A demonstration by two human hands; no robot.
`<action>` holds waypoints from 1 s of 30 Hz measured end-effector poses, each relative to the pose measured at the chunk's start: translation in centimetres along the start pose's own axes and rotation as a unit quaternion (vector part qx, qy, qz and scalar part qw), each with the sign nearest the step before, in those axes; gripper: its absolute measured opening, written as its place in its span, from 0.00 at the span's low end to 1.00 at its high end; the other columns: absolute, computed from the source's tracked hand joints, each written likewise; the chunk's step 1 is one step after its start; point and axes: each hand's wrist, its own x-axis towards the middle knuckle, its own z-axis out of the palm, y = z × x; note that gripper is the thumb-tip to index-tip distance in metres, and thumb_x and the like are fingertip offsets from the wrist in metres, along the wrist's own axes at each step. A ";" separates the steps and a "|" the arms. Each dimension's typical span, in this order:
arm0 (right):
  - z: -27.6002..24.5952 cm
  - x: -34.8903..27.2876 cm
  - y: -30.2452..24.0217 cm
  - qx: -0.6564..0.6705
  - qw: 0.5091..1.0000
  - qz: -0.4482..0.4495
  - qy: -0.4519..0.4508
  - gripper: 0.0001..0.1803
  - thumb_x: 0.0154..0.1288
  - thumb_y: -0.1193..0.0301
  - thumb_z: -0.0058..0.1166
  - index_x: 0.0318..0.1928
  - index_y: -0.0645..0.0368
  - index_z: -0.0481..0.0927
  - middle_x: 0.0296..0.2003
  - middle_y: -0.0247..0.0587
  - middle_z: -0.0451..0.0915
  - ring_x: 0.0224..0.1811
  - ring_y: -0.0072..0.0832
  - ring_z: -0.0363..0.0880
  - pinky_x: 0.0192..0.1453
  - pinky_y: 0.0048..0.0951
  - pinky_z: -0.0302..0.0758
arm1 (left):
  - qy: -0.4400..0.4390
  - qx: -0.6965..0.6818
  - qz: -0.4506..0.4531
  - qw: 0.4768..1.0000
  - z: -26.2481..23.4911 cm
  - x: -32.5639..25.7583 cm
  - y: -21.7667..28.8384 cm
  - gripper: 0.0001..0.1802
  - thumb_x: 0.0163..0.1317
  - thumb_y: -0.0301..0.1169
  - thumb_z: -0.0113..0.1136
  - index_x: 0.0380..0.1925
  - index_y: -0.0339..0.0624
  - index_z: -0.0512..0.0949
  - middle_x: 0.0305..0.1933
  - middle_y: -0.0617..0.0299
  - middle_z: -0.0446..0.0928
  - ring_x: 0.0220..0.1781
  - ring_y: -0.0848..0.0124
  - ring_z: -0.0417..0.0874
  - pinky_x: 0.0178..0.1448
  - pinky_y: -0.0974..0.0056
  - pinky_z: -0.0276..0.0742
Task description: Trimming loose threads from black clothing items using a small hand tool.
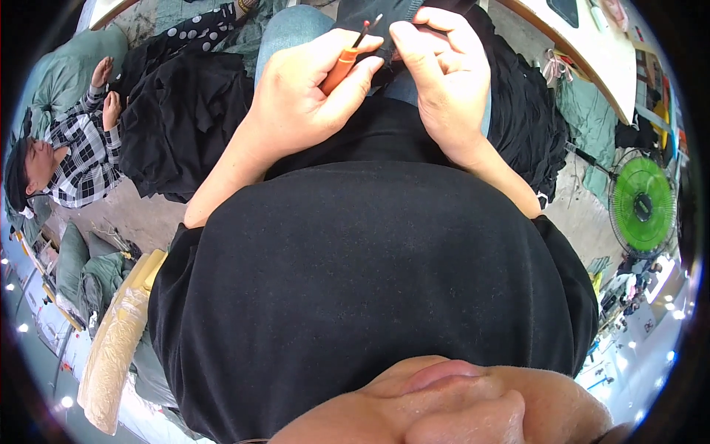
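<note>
My left hand (296, 92) is closed round the orange handle of a seam ripper (339, 72). The tool's thin dark shaft points up and to the right, with a small red ball at its forked tip. Just right of that tip, my right hand (455, 81) has its thumb and curled fingers pinched on the edge of a dark cloth garment (362, 13). The garment lies over my lap at the top of the picture, where a stitched seam shows. My fingers partly hide the cloth.
Heaps of black cloth (188, 111) lie to my left, and more black cloth (525, 111) hangs at my right. A person in a checked shirt (81, 148) sits at far left. A pale table (592, 44) stands at upper right, a green fan (642, 203) below it.
</note>
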 end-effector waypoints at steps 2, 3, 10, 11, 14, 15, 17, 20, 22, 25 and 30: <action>-0.3 0.5 -0.2 -0.038 0.998 -0.038 -0.021 0.01 0.77 0.80 0.55 0.45 0.64 0.78 0.35 0.33 0.83 0.32 0.13 0.78 0.39 0.16 0.73 | 0.027 -0.012 0.036 0.999 0.2 0.3 0.2 0.14 0.65 0.27 0.70 0.49 0.38 0.84 0.23 0.59 0.76 0.21 0.71 0.78 0.29 0.68 0.73; -0.2 0.7 -0.9 -0.038 0.999 -0.006 -0.028 0.01 0.77 0.79 0.55 0.45 0.64 0.78 0.35 0.33 0.83 0.33 0.14 0.78 0.40 0.16 0.75 | 0.016 0.007 0.023 1.000 -0.1 0.3 0.8 0.12 0.64 0.27 0.70 0.47 0.38 0.84 0.22 0.60 0.75 0.21 0.71 0.77 0.29 0.68 0.72; -2.4 0.6 0.6 0.286 0.943 0.117 -0.128 0.07 0.79 0.70 0.53 0.50 0.60 0.78 0.39 0.39 0.83 0.43 0.29 0.83 0.57 0.35 0.80 | 0.015 -0.001 0.100 0.995 -0.9 0.8 1.5 0.05 0.61 0.22 0.69 0.32 0.37 0.80 0.20 0.61 0.69 0.19 0.67 0.72 0.26 0.65 0.68; -2.3 0.1 1.6 0.335 0.923 0.164 -0.097 0.07 0.80 0.69 0.50 0.49 0.59 0.78 0.39 0.40 0.83 0.43 0.29 0.83 0.57 0.37 0.80 | 0.004 -0.003 0.097 0.995 -0.8 0.8 1.3 0.05 0.59 0.21 0.68 0.30 0.38 0.79 0.20 0.60 0.69 0.19 0.66 0.73 0.26 0.64 0.68; -1.9 0.1 2.2 0.298 0.941 0.150 -0.065 0.07 0.79 0.69 0.53 0.49 0.59 0.79 0.39 0.38 0.83 0.43 0.29 0.83 0.57 0.34 0.80 | -0.046 0.072 0.071 0.994 -1.3 0.0 0.6 0.04 0.63 0.18 0.67 0.36 0.35 0.82 0.23 0.62 0.76 0.22 0.73 0.77 0.30 0.70 0.71; -1.8 0.2 2.4 0.299 0.940 0.150 -0.064 0.07 0.79 0.69 0.53 0.49 0.59 0.79 0.39 0.38 0.83 0.43 0.29 0.83 0.57 0.34 0.80 | -0.020 0.076 0.079 0.994 -1.1 0.0 0.4 0.04 0.62 0.19 0.68 0.35 0.35 0.82 0.22 0.62 0.74 0.21 0.74 0.75 0.29 0.70 0.70; -1.7 0.5 2.8 0.215 0.970 0.092 -0.068 0.09 0.77 0.69 0.58 0.50 0.61 0.81 0.40 0.37 0.84 0.43 0.26 0.84 0.58 0.31 0.79 | -0.002 0.080 0.069 0.994 -0.9 0.0 0.3 0.04 0.61 0.22 0.68 0.34 0.38 0.81 0.21 0.60 0.73 0.21 0.68 0.76 0.28 0.66 0.71; -1.0 0.0 2.9 0.092 0.993 0.060 -0.048 0.10 0.75 0.70 0.62 0.50 0.63 0.83 0.41 0.36 0.85 0.45 0.22 0.84 0.58 0.27 0.80 | 0.006 0.089 0.044 0.995 -1.1 -0.1 0.2 0.04 0.61 0.27 0.68 0.34 0.40 0.81 0.21 0.58 0.73 0.22 0.63 0.77 0.28 0.62 0.72; -1.1 0.0 2.9 0.081 0.994 0.052 -0.043 0.09 0.73 0.72 0.64 0.49 0.63 0.85 0.42 0.36 0.86 0.44 0.19 0.84 0.54 0.22 0.80 | 0.005 0.091 0.034 0.995 -0.9 -0.2 0.3 0.05 0.62 0.28 0.68 0.36 0.41 0.81 0.21 0.58 0.74 0.22 0.63 0.79 0.29 0.62 0.73; -1.0 -0.1 2.7 0.007 1.000 0.002 -0.028 0.07 0.71 0.75 0.65 0.46 0.63 0.86 0.39 0.35 0.85 0.41 0.16 0.83 0.49 0.18 0.80 | 0.006 0.106 0.049 0.993 -0.7 -0.2 0.1 0.06 0.64 0.29 0.68 0.36 0.41 0.81 0.22 0.59 0.75 0.22 0.63 0.80 0.29 0.63 0.73; -1.1 0.2 3.0 -0.047 0.998 -0.033 -0.020 0.05 0.71 0.76 0.66 0.44 0.65 0.86 0.37 0.33 0.85 0.38 0.15 0.82 0.44 0.16 0.79 | -0.011 0.077 -0.013 0.997 -0.9 -0.6 1.1 0.07 0.67 0.30 0.65 0.40 0.40 0.78 0.22 0.58 0.76 0.21 0.62 0.80 0.28 0.63 0.73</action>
